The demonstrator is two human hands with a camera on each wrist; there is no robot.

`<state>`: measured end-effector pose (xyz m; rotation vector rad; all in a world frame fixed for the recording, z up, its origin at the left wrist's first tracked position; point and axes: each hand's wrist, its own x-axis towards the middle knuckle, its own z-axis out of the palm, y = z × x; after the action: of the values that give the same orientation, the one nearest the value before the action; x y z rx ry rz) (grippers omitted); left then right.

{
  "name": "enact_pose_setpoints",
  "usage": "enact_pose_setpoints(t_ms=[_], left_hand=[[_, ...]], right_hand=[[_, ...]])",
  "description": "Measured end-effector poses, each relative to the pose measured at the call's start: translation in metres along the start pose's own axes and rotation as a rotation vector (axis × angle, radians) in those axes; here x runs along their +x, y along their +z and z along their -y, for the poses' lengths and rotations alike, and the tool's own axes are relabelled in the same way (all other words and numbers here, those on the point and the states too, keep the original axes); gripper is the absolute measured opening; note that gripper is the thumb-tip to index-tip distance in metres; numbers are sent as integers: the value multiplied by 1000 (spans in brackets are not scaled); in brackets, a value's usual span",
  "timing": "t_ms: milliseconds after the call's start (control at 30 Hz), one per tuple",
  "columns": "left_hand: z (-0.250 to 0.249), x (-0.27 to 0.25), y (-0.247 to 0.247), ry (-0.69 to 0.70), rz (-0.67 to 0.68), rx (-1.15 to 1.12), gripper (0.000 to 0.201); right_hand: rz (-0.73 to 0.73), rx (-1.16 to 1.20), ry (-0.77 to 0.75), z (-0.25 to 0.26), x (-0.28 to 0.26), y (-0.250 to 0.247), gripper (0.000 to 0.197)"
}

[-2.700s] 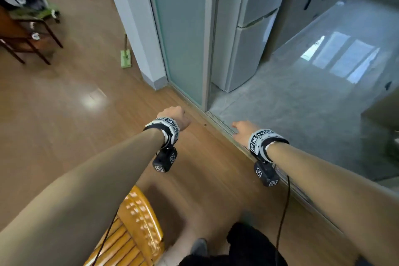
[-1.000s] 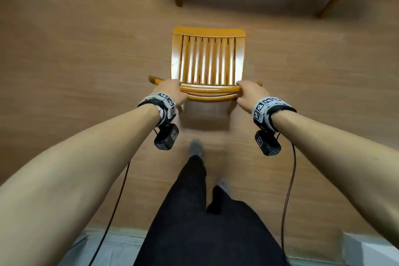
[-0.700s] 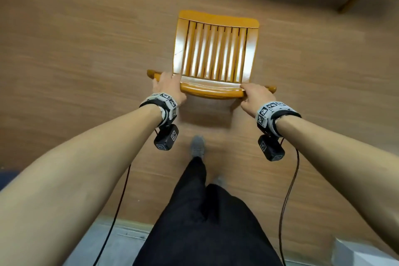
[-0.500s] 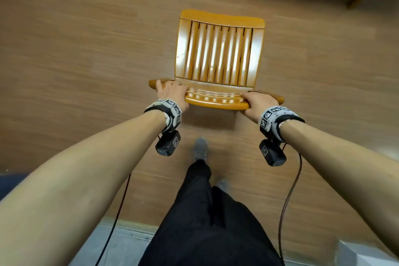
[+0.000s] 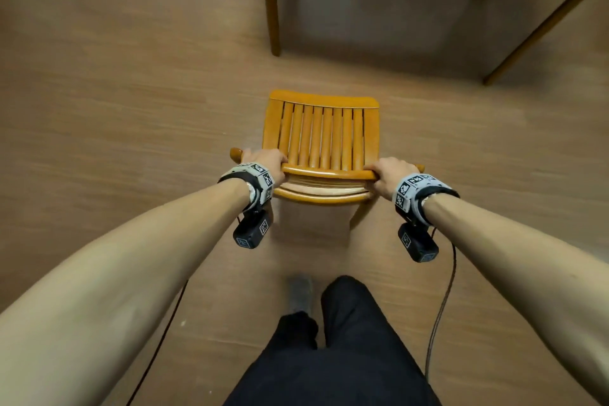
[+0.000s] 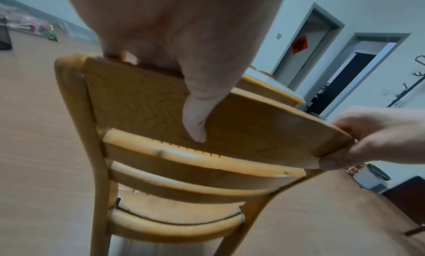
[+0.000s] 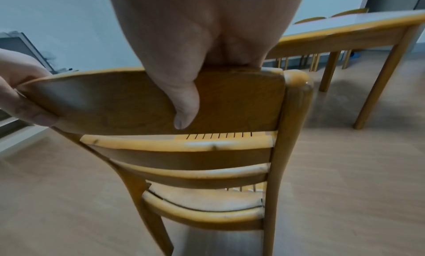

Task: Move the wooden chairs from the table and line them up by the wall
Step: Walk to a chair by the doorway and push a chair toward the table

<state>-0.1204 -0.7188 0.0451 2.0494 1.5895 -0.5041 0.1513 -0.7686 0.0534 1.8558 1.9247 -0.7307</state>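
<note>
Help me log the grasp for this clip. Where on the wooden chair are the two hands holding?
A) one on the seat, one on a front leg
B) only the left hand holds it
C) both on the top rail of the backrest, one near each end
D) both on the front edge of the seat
C: the left hand and right hand each grip the top rail of the wooden chair, near opposite ends, thumbs on its back face.

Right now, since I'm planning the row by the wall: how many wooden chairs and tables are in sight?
Tables: 1, the table.
Wooden chairs: 3, the held chair plus two far chairs behind the table.
Total: 4.
</note>
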Motion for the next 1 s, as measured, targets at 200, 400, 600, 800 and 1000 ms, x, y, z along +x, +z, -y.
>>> enact_pose_setpoints(t_ms=[200, 400, 600, 800, 1000], left_hand=[[-5, 51, -86, 0, -16, 14, 9], [-5, 122, -173, -51, -17, -28, 17], [-4, 177, -232, -95, -20, -91, 26], [19, 189, -243, -172, -13, -181, 25], [72, 182, -236, -300, -21, -260, 15]], right_hand=[[-74, -15, -2, -12, 48, -83, 4], [-96, -70, -14, -26, 128, -165, 26], [-86, -126, -50, -38, 193, -234, 41], [-72, -157, -129, -21, 242, -273, 34], [-84, -243, -264, 39, 286, -293, 21]])
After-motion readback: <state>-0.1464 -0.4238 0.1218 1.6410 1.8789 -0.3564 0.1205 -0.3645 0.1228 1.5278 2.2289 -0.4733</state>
